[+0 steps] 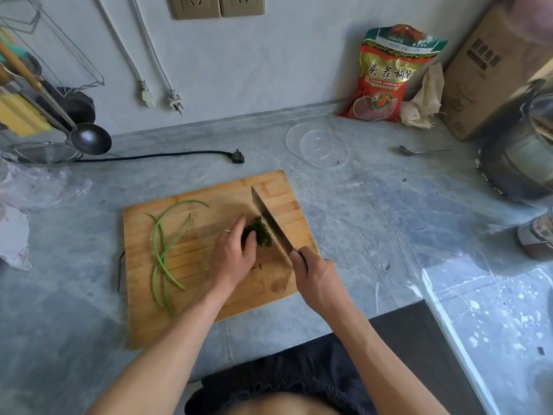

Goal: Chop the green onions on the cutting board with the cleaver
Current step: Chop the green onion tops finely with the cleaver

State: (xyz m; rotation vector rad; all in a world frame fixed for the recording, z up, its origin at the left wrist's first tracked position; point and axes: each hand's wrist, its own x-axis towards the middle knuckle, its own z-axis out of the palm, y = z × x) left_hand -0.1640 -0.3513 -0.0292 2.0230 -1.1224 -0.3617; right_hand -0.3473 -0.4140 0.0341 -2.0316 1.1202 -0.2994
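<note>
A wooden cutting board (209,265) lies at the centre of the grey surface (374,223), its near edge close to the surface's front lip at 6 o'clock. The right hand (317,280) grips the handle of the cleaver (269,223), whose blade runs toward 11 o'clock with its edge down on the board. Just left of the blade, the left hand (235,253) cups curled fingers over a dark heap of chopped green onions (261,230), touching it. Long uncut green stalks (164,250) lie on the board's left half, toward 9 o'clock, well apart from the blade. Bare surface stretches to 3 o'clock. At 1 o'clock sits a clear bowl (317,148), with a spoon (419,151) beyond it; a black plug (238,157) lies at 12 o'clock.
</note>
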